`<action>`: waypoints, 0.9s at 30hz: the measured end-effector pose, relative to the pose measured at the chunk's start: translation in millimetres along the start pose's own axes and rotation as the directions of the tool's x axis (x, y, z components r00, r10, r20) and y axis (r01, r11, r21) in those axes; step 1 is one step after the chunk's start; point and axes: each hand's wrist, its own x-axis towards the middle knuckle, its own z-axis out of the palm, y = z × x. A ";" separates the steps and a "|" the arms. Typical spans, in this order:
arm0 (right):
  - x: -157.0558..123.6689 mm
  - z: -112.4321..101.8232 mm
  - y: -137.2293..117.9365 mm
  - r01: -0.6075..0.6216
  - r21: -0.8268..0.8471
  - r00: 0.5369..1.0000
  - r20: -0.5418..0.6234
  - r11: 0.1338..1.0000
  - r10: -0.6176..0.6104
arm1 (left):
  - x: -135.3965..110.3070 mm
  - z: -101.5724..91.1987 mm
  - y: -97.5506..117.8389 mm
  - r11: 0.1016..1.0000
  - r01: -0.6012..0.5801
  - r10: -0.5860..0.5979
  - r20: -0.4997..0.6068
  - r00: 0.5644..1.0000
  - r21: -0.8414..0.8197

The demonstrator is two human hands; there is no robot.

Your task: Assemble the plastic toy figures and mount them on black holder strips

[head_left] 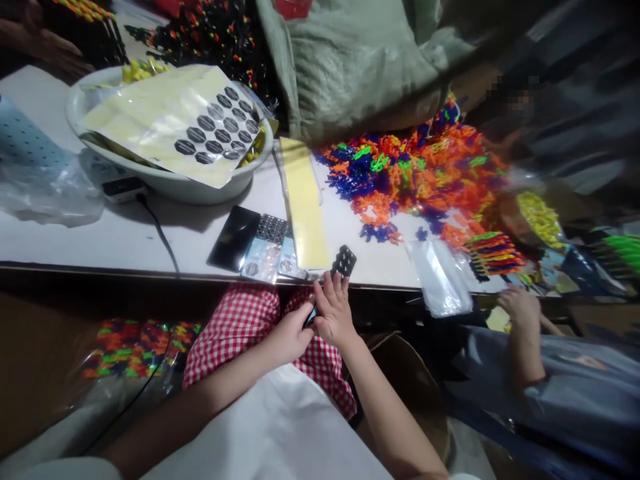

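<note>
Both my hands meet just below the table's front edge, over my red checked lap. My left hand [291,333] is closed on the lower end of a small black strip [344,261] with pale dots. My right hand [334,311] grips the same strip higher up, fingers curled round it. The strip's top end sticks up over the white table [125,237]. Next to it lie a yellow backing sheet [306,207], a black phone [234,238] and clear blister sheets [264,257].
A white basin [165,177] holds sticker sheets at the back left. A heap of orange, blue and green plastic pieces [410,173] covers the right side. Another person's hand [520,308] is at the right edge. A cable [160,230] crosses the table; bagged pieces [135,347] lie below.
</note>
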 end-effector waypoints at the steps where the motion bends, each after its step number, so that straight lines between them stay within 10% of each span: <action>1: 3.3 3.3 3.2 -0.007 0.012 1.000 -0.028 1.000 0.007 | 0.7 -1.9 0.0 1.000 0.007 -0.007 -0.005 1.000 0.012; 8: 25.8 8.0 31.7 -0.240 0.016 0.948 -0.213 0.971 0.237 | -2.9 -13.8 -14.3 0.997 0.074 -0.074 0.008 0.997 -0.013; 12: 19.1 -5.0 19.6 -0.423 0.256 0.756 -0.429 0.869 0.494 | -12.2 -19.0 -10.0 0.997 0.072 -0.070 -0.091 0.993 0.019; 15: 2.8 -5.8 -19.2 -0.401 0.629 0.692 -0.268 0.666 0.670 | -17.2 -11.6 3.9 0.979 0.111 -0.081 -0.173 0.982 0.171; 18: -9.8 -1.3 -55.3 -0.403 0.841 0.708 0.035 0.362 0.706 | -19.2 2.5 14.9 0.940 -0.007 0.019 -0.032 0.999 0.340; 20: -11.9 -1.8 -63.5 -0.435 0.886 0.607 0.158 0.160 0.779 | -17.1 5.5 18.4 0.888 -0.123 0.084 0.107 0.991 0.442; 23: -7.8 -9.7 -49.2 -0.337 0.940 0.470 0.212 -0.048 0.857 | -3.0 -8.9 20.4 0.770 -0.214 0.131 0.179 0.975 0.601; 27: -1.3 -18.2 -4.5 -0.194 0.976 0.380 0.164 -0.095 0.910 | 38.1 -40.7 15.8 0.490 -0.064 0.165 -0.020 0.986 0.869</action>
